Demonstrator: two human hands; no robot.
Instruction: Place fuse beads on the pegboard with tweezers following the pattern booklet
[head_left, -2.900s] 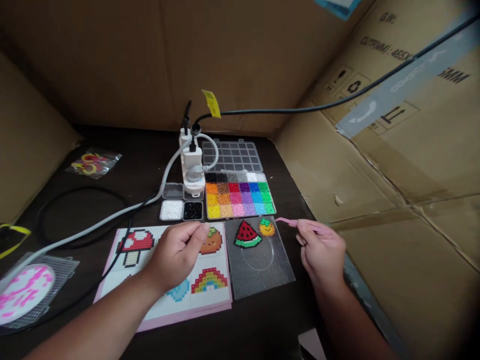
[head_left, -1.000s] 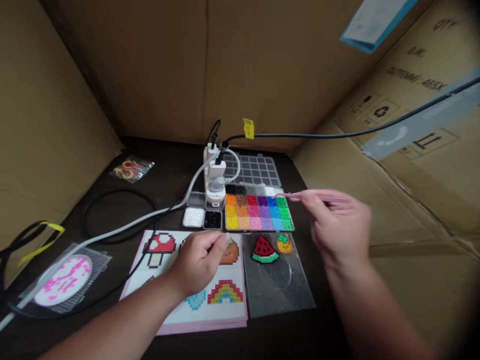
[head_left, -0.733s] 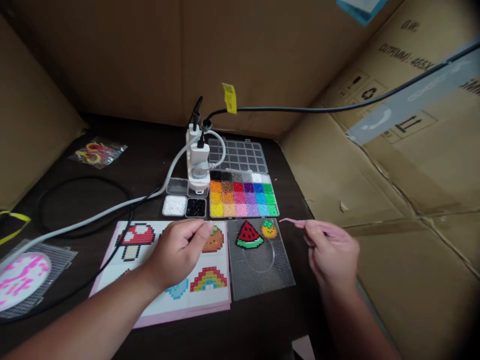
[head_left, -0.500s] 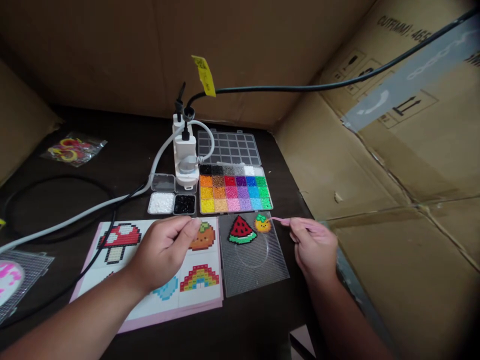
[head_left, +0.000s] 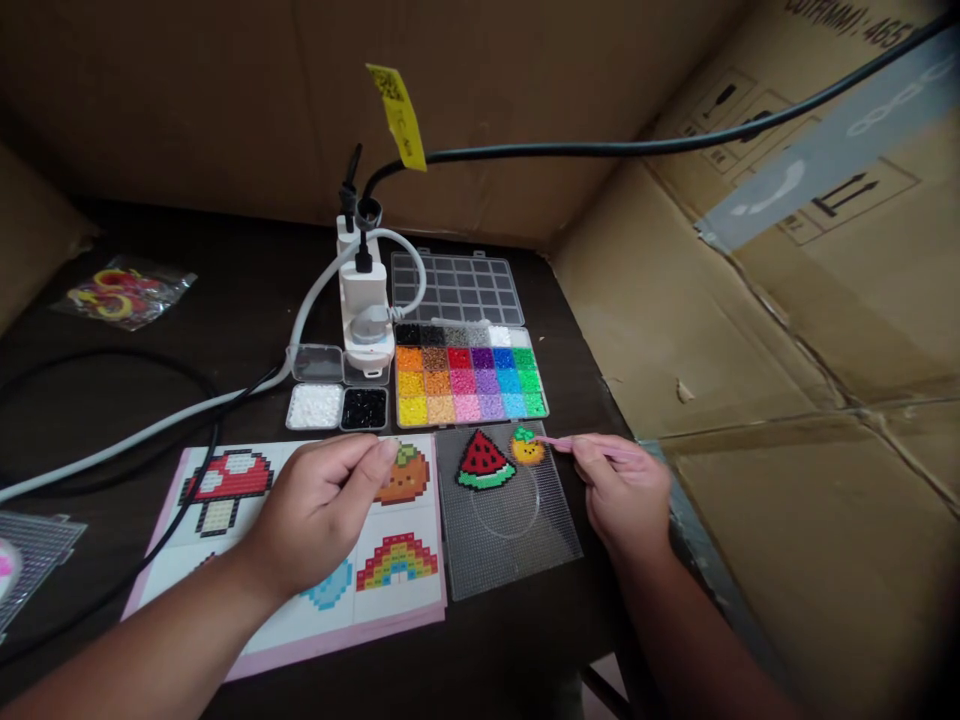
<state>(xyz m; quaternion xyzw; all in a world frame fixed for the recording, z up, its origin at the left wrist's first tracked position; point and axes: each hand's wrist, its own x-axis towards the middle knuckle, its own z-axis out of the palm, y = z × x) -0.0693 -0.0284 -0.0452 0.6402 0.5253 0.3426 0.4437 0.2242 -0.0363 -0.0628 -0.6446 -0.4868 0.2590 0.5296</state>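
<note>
My right hand [head_left: 626,490] is closed around a pair of slim pink tweezers [head_left: 600,449]. Their tip points left and meets the right edge of a small orange fruit made of beads [head_left: 527,451], with green leaves on top. That fruit sits at the upper right of a clear pegboard [head_left: 510,560], beside a beaded watermelon slice [head_left: 484,462]. My left hand [head_left: 326,505] is pinched shut over a pattern sheet [head_left: 300,645], thumb against forefinger, partly covering the printed orange fruit [head_left: 409,475]. Anything between those fingertips is too small to make out.
Behind the pegboard lies a sorting box of coloured beads [head_left: 472,375]. Left of it are a box of white beads [head_left: 318,406] and one of black beads [head_left: 365,407]. A power strip [head_left: 366,310] with cables stands behind them. Cardboard walls [head_left: 630,310] enclose the table.
The tweezers' tip has shifted slightly left, from just beside the small beaded fruit onto its edge. My left hand keeps its pinch, and the whole view has shifted a little.
</note>
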